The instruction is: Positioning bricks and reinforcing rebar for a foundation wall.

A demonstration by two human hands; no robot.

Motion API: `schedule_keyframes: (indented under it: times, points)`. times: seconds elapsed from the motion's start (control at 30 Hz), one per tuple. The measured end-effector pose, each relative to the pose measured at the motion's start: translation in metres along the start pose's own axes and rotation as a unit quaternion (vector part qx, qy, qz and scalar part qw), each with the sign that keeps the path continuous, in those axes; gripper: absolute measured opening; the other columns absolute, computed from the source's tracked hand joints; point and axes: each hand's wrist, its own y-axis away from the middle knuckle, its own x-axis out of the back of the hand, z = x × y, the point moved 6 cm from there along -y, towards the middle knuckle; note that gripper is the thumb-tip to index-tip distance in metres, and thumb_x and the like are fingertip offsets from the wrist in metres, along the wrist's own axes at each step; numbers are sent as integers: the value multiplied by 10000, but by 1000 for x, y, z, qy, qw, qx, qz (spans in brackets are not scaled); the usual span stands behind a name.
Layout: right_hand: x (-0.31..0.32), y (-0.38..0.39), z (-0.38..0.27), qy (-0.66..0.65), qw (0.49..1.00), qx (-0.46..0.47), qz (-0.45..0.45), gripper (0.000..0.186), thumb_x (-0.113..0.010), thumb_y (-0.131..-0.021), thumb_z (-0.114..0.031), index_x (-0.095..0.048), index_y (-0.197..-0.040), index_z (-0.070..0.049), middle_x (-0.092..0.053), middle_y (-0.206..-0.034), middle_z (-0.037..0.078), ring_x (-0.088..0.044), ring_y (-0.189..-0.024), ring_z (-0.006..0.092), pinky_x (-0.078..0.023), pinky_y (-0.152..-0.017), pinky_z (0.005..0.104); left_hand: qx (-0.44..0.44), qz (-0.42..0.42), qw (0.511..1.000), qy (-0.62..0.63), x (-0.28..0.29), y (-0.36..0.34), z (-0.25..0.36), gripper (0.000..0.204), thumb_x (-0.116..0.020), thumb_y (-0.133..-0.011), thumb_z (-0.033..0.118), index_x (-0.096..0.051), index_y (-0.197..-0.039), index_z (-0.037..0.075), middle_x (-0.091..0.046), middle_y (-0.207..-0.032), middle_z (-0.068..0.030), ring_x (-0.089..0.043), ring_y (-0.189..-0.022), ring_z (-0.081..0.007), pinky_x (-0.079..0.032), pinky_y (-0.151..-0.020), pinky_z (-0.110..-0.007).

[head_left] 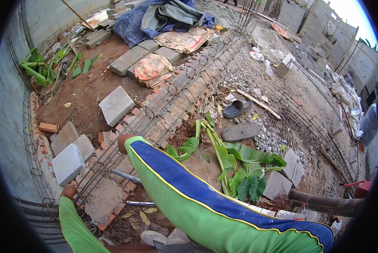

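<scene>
A long rebar cage (154,110) of thin steel bars and wire stirrups lies along a low brick footing (104,202), from the lower left to the far top. My left hand (69,190) is closed around its near end, beside a pale grey block (67,164). Farther along, my right hand (123,143) is closed at the same bars, its fingers mostly hidden behind the green cuff. A steel pipe (125,175) sticks out just below the right hand, partly covered by my sleeve.
Another grey block (116,105) sits left of the cage. To the right are a black slipper (238,108), a grey sole (240,132), cut banana leaves (254,154) and more rebar (311,130). A blue tarp (130,23) covers things at the back. A plastered wall (13,126) stands left.
</scene>
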Motion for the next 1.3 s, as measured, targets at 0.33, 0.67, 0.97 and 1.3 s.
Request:
schedule_keyframes:
  times: [0.33,0.67,0.97,1.3]
  points:
    - [15,-8,-2,58,996,64,-6,233,-619,-744,-151,-719,-898,-8,-685,-892,180,-664,-834,333,-528,-716,424,-80,109,963,-233,33,-40,-93,393,-440,-910,253,-607,-1187,29,-671,-1006,-180,-652,-838,-267,-512,-688,-393]
    - [9,-9,29,353,922,160,-30,279,-697,-732,-268,-731,-907,-53,-697,-899,124,-664,-826,306,-545,-724,396,-10,5,994,-111,2,-11,-24,280,-514,-880,190,-617,-1076,18,-655,-1012,-137,-648,-790,-248,-519,-593,-403]
    - [7,-25,89,353,917,160,-92,330,-704,-742,-359,-730,-860,-52,-697,-892,113,-651,-804,294,-534,-720,415,-36,15,996,-78,2,-27,-34,257,-518,-868,193,-642,-1024,32,-655,-1016,-125,-654,-865,-245,-518,-690,-392]
    - [18,-23,189,392,913,109,7,204,-674,-760,-180,-727,-900,-41,-701,-905,126,-672,-798,298,-550,-691,392,-91,44,988,-113,2,-50,-6,323,-540,-847,296,-673,-956,22,-642,-1075,-176,-587,-1012,-359,-456,-860,-415]
